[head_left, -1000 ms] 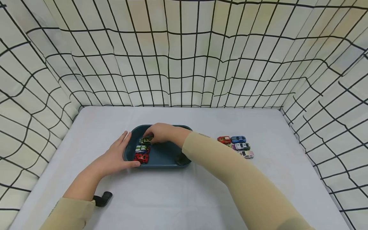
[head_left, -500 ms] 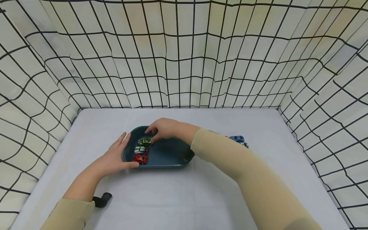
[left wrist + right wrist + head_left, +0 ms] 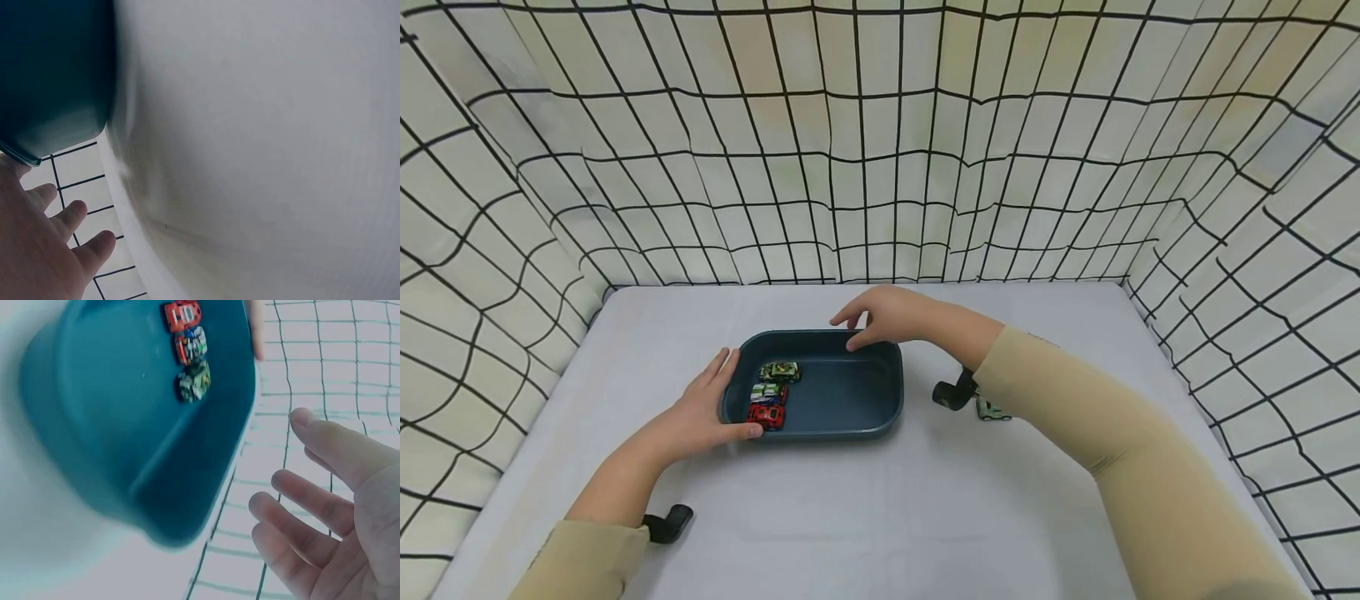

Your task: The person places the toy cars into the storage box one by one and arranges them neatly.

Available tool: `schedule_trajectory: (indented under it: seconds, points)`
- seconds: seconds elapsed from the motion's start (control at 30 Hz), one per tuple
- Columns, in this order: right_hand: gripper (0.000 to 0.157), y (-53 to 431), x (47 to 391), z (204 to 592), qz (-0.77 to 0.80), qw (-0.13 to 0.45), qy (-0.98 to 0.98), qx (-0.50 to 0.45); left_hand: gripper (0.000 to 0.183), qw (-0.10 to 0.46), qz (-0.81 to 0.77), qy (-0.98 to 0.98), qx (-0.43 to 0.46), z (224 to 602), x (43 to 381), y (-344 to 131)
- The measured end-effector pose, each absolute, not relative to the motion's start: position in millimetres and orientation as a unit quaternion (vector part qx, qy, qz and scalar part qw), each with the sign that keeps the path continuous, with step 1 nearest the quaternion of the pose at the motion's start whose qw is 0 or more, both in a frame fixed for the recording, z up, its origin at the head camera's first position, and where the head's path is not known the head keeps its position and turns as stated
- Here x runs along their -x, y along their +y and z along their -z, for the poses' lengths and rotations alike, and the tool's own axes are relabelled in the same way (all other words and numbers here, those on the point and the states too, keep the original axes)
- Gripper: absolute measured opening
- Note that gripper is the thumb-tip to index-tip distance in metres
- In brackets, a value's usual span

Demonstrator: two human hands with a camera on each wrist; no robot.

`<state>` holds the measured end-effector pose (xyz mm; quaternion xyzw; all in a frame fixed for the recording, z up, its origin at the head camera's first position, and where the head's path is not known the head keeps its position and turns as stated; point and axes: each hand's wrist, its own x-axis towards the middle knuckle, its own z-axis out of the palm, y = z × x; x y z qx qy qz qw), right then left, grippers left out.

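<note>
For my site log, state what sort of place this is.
Probably a small indoor recording booth, not a lived-in room: grid-lined pale walls close off the back and sides of a plain white tabletop, and black devices sit at both wrists.

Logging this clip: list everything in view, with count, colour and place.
Tray: one, dark teal, on the table
Red toy car: one, red, tray's left end, nearest the person
Striped toy car: one, white, green, blue and red, middle of the row
Patterned toy car: one, green and black, far end of the row
Pale toy car: one, pale, right of the tray, partly hidden by a sleeve
Table: one, white, beneath everything
Grid walls: three, pale with black lines, far side and both sides
Wrist devices: two, black, one per wrist
Sleeves: two, beige, on the arms
Left hand: one, bare, at the tray's left end
Right hand: one, bare, by the far rim
</note>
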<state>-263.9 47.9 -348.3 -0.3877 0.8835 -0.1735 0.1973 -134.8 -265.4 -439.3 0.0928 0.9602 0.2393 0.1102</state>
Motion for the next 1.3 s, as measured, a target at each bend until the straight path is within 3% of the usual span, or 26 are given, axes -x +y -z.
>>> schedule_trajectory:
  seconds: [0.63,1.3]
  points:
    - [0.039,209,267,394,0.198,0.243,0.911,0.268,0.124,0.112,-0.244,0.959,-0.093,439,134,-267]
    - [0.035,224,280,421,0.152,0.294,0.911,0.244,0.125,0.114,-0.249,0.958,-0.089,437,133,-268]
